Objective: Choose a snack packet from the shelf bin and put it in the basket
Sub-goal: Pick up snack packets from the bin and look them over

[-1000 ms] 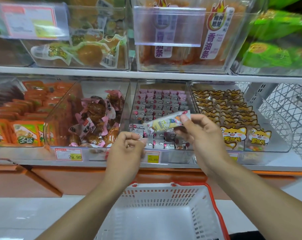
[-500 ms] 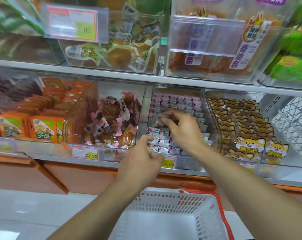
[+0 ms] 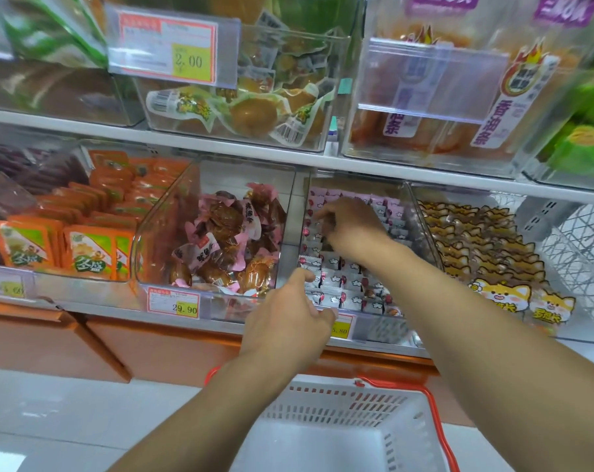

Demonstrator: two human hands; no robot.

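Fingers of my right hand (image 3: 348, 228) are bent downward into the clear bin (image 3: 421, 216) on the lower shelf, and they touch the rows of small pink and white snack packets (image 3: 343, 284) inside; from above I cannot tell whether they already pinch one packet or only rest on the top of them. My right forearm crosses over the front part of this bin. My left hand (image 3: 288, 323) is lower, in front of the bin's front edge, with the thumb lifted toward the packets and the other fingers loosely curled; it holds nothing, and it partly covers a yellow price label (image 3: 341, 330) on the shelf rail. All the packets lie in the bin, arranged in rows. The white basket (image 3: 340, 403) with the red handle (image 3: 435, 420) is below my arms, near the bottom of the view, and I see no packet on the part of its floor that shows. Just beside the bin on the left, another clear bin holds brown snacks in pink wrappers (image 3: 227, 240), and further left are orange packets (image 3: 84, 247). On the right side are packets with a cartoon fox (image 3: 500, 294). Upper shelf bins carry a price tag (image 3: 168, 49) reading 2.00.
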